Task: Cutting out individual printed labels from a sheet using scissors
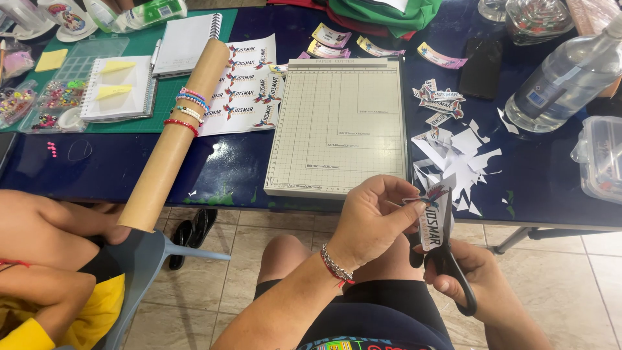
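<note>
Sticker cutout (433, 223), a white strip with a bird print at its top, hangs below the near edge of the desk (116, 172), over the person's lap and the tiled floor (259, 227). The left hand (372, 220) pinches its upper end, the grip narrow, thumb and forefinger closed on the paper. The right hand (473, 275) sits lower and to the right, fingers wrapped through the black handles of the scissors (450, 269), whose blades run up behind the strip; how far the blades stand apart cannot be told.

On the desk just above the hands lies a paper trimmer (340, 123), its front edge flush with the desk's rim. To its right, white paper scraps (453, 155) spread toward that rim, with a clear plastic bottle (564, 78) lying beyond them. Left of the trimmer lies a printed sticker sheet (249, 84), and a cardboard tube (172, 139) ringed with bead bracelets leans over the desk's edge. Another person's arm (45, 227) occupies the lower left, well apart from the hands, with bare floor between.
</note>
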